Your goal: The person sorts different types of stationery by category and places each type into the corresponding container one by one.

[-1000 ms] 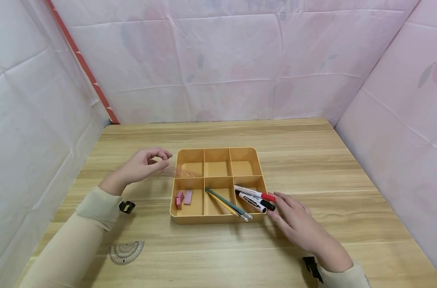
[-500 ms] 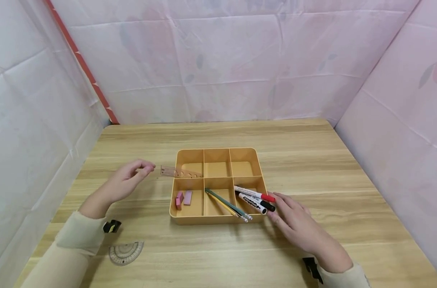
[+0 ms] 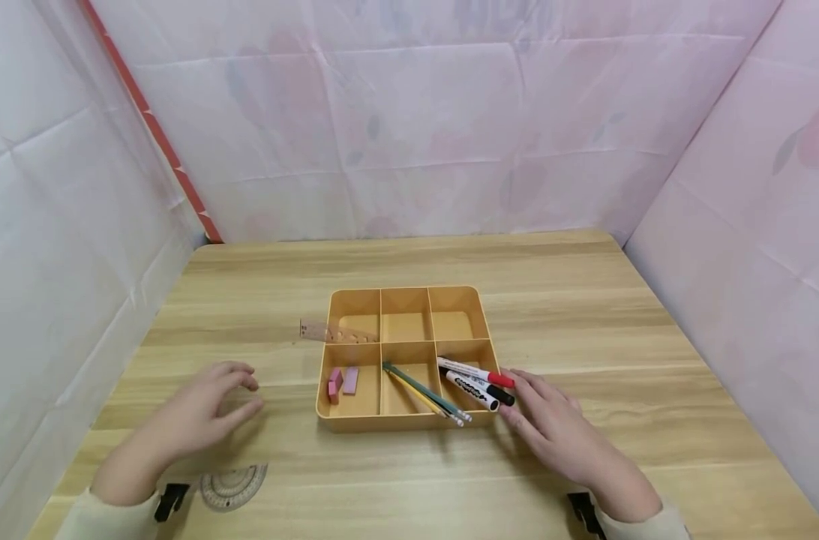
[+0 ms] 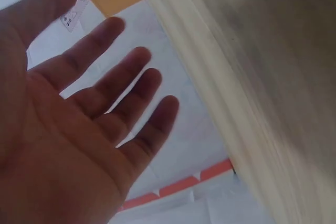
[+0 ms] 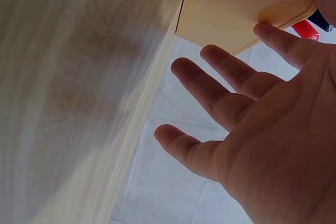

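Observation:
My left hand is held over the table, its fingers loosely bent and nothing in them; the left wrist view shows its bare palm. Just in front of that wrist lies a clear protractor. My right hand is at the right front corner of a divided orange tray, fingers spread, with a fingertip against or very near its wall. A clear ruler leans across the tray's left rim, one end sticking out. Several markers rest in the front right compartment.
Pencils slope over the front rim from the middle front compartment. Pink and purple erasers lie in the front left one. The wooden table meets fabric walls at the back and sides.
My left hand has drawn back from the ruler, toward the protractor and the front left, its fingers parting. The ruler stays on the tray. My right hand keeps its place.

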Tool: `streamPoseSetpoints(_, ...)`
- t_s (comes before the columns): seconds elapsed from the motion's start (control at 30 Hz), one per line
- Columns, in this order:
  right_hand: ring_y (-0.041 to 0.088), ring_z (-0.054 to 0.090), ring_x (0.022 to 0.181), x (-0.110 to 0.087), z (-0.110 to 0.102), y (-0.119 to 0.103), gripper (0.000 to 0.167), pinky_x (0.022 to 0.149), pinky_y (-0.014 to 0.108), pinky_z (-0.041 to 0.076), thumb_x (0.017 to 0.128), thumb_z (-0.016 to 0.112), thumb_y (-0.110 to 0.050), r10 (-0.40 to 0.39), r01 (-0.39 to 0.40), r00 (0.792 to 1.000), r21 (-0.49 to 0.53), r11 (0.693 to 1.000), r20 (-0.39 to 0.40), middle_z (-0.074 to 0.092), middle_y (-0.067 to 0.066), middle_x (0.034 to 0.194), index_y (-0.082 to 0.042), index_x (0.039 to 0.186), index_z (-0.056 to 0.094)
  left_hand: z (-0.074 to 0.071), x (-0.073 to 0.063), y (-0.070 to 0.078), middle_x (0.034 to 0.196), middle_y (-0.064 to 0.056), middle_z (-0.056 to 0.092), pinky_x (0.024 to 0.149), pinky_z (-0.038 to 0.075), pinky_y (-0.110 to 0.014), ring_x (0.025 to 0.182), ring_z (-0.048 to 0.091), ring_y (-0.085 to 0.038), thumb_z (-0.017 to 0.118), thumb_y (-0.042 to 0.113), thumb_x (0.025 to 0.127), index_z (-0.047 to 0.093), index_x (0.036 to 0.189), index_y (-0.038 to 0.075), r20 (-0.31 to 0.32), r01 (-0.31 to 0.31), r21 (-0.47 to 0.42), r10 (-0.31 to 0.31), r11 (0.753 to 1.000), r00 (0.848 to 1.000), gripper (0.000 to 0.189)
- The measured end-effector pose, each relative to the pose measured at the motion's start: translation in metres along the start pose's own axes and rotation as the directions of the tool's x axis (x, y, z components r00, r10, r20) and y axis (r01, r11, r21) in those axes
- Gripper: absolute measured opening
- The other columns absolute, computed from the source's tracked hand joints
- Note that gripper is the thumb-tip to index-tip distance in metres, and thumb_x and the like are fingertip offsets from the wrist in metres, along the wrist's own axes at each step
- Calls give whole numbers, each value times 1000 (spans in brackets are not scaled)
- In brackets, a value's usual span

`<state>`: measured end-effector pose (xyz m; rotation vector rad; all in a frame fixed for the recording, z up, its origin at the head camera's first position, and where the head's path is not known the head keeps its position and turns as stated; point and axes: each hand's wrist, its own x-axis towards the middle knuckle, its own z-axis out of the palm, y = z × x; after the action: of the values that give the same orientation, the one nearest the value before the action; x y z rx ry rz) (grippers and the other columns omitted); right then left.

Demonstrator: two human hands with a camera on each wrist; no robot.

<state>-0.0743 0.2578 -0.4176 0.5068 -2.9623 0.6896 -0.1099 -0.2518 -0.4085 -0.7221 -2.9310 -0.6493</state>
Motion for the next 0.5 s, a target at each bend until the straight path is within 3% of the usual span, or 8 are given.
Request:
streamPoseSetpoints(0.23, 42, 56, 132, -2, 2, 0, 51, 99, 68, 38, 107, 57, -38, 0, 0, 1000, 6, 1000, -2, 57, 14, 148, -14, 152, 52, 6, -33, 7, 131, -17, 65, 96, 52, -66, 121, 60, -43, 91, 54, 72, 74, 111, 15, 45, 49, 50, -52, 998, 998, 57)
streamPoseSetpoints(0.5, 41, 57, 131, -1, 2, 1, 50, 96, 68, 40, 107, 58, -36, -13, 13, 1000, 2, 1000, -24, 58, 13, 147, -14, 151, 53, 14, -47, 7, 141, -20, 60, 100, 47, -70, 130, 53, -46, 87, 71, 58, 74, 123, 16, 149, 86, 82, -98, 993, 984, 87)
